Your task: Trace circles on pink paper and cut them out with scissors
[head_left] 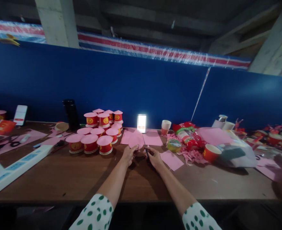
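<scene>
Pinched in my left hand [130, 154] is a rounded piece of pink paper [135, 139], held up in front of me over the table. My right hand [153, 156] is closed around a pair of dark scissors [146, 150], whose blades point up beside the paper's right edge. Behind both hands lie flat pink sheets [152, 138]. To the left stand several red paper cups with pink paper tops [104, 144], some stacked on others. A loose pink square [172, 160] lies right of my right hand.
A lit phone [141, 123] stands upright by the blue partition [131, 86]. Right are a paper cup [166, 127], tape roll [174, 145], red bag [185, 132], pink shreds [193, 156] and orange cup [211, 153]. Left lies a power strip [23, 167]; other people's hands show at both sides.
</scene>
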Demonstrator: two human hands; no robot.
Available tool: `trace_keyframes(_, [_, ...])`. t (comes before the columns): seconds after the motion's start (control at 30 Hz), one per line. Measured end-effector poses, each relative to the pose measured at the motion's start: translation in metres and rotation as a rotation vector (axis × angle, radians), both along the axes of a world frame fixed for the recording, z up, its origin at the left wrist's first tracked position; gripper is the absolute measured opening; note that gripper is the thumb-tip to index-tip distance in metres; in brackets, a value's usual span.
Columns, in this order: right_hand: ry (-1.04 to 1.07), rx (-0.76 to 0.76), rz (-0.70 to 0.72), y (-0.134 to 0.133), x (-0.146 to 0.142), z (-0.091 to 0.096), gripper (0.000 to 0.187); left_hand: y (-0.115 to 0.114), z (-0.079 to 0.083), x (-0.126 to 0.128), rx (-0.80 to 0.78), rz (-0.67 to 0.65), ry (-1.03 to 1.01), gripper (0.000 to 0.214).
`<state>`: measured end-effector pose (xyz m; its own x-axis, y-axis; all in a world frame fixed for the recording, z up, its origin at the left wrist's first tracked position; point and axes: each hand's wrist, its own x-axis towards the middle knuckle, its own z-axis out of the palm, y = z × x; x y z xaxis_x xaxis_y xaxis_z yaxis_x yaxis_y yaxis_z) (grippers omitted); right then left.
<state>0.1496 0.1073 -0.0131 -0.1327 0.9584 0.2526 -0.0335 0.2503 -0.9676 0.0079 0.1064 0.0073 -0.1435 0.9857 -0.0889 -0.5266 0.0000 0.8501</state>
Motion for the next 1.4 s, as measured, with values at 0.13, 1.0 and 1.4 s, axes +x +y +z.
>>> trace_keyframes(0.13, [-0.014,0.003,-0.002,-0.0013,0.0008,0.0016,0.036,-0.0016,0.0016,0.0002,-0.009,0.003,0.010,0.029])
trace_keyframes(1.0, [-0.055,0.016,-0.011,0.0009,0.0028,-0.0017,0.036,-0.0024,0.0033,0.0002,-0.004,0.017,-0.032,0.024])
trace_keyframes(1.4, [-0.102,0.030,-0.030,-0.0010,0.0028,0.0019,0.036,-0.0011,0.0037,0.0011,-0.004,0.065,-0.030,0.020])
